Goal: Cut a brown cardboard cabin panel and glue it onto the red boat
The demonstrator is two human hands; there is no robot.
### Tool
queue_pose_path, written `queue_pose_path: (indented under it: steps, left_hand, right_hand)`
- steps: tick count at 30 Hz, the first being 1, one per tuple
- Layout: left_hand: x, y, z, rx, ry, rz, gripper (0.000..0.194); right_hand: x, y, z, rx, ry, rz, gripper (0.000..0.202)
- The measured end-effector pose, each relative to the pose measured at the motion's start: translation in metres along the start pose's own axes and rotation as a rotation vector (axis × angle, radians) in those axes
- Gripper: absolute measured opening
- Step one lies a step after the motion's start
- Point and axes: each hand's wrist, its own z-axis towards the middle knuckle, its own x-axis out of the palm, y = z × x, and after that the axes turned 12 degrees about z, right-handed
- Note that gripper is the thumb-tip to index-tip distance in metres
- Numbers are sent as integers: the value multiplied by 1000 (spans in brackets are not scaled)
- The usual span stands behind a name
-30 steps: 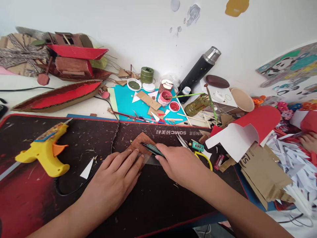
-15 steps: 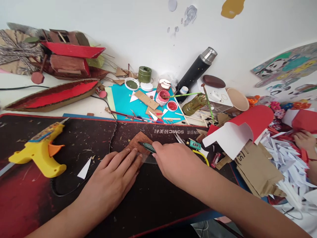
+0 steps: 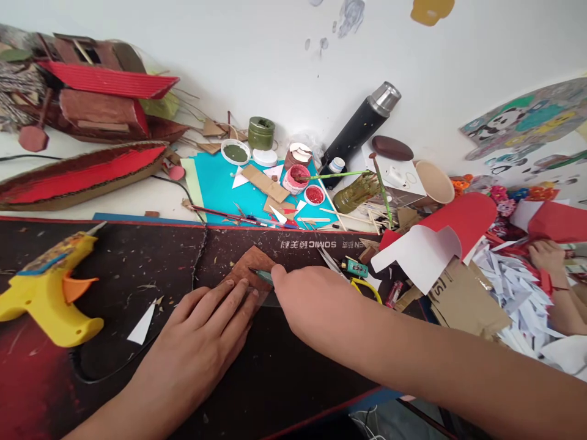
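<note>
right fingers grip green cutter, left fingers flat on brown card, between glue gun and scissors

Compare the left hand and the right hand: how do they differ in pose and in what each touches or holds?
The left hand lies flat with fingers extended; the right hand is curled.
The left hand rests fingertips on the brown card; the right hand grips a green tool.
Both are bare.
</note>
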Motion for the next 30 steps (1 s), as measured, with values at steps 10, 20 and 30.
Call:
queue_pose_path:
  steps: [10, 20, 30]
  left_hand:
    - [0, -3, -2, -11, 9, 55, 38]
    - [-1, 22, 0, 103, 16, -66, 39]
    - [-3, 52, 0, 122, 135, -104, 60]
  right_hand:
    - [-13, -10, -13, -20, -1, 39, 28]
    - [32, -43, -54, 3, -179, 317, 16]
    - [84, -29, -49, -17, -204, 384, 59]
